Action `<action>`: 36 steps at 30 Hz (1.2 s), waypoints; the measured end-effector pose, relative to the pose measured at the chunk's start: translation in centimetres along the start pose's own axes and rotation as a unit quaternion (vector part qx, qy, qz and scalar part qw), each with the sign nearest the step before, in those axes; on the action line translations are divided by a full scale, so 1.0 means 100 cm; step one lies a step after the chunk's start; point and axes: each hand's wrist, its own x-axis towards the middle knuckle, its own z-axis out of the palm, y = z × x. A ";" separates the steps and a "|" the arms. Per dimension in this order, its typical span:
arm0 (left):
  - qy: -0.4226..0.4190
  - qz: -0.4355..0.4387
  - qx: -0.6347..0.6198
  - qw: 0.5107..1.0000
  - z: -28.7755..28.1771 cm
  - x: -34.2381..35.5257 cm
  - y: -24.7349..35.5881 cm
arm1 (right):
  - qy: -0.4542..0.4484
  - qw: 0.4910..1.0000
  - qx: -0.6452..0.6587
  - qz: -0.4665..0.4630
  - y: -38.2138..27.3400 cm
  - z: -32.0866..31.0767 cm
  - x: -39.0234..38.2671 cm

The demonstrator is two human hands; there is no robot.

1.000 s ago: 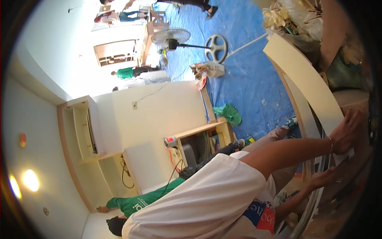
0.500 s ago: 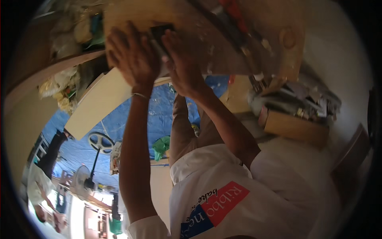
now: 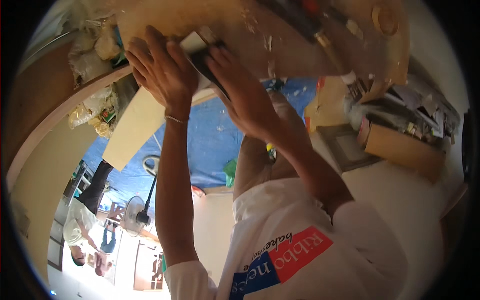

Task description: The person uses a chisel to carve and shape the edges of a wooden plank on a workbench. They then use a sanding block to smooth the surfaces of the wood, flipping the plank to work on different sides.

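Note:
My left hand (image 3: 164,75) lies flat with fingers spread on the near edge of a wooden work surface (image 3: 225,22). Just to its right, my right hand (image 3: 242,92) grips a sanding block (image 3: 207,65), a pale piece with a dark, sandpaper-like sheet along its side. The block is tilted, showing its pale end beside my left fingers. My right fingertips press on its dark side; the thumb is hidden. Under my hands, the edge of a pale board shows in part.
A dark tool with a wooden handle (image 3: 327,50) lies on the surface to the right. Plastic bags (image 3: 97,47) are heaped at left, above a pale curved panel (image 3: 132,130). A cardboard box (image 3: 402,150) stands at right. Behind are a fan (image 3: 134,215) and other people on a blue sheet (image 3: 200,140).
My right hand has drawn back toward me, and the block has tipped so its pale end shows. My left hand stays on the surface. The whole view has shifted somewhat.

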 end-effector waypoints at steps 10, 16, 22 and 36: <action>-0.020 -0.002 -0.026 0.999 -0.007 -0.003 0.007 | 0.004 1.000 -0.012 0.022 0.000 -0.001 0.006; 0.035 0.016 0.028 0.999 0.005 0.001 -0.003 | -0.010 1.000 -0.023 0.010 0.003 -0.014 -0.030; -0.022 0.002 -0.002 1.000 -0.001 0.002 0.003 | 0.031 0.998 -0.062 -0.010 0.004 -0.001 0.023; 0.006 0.011 0.010 1.000 -0.002 -0.005 0.002 | 0.005 0.997 -0.078 0.010 -0.005 -0.016 -0.024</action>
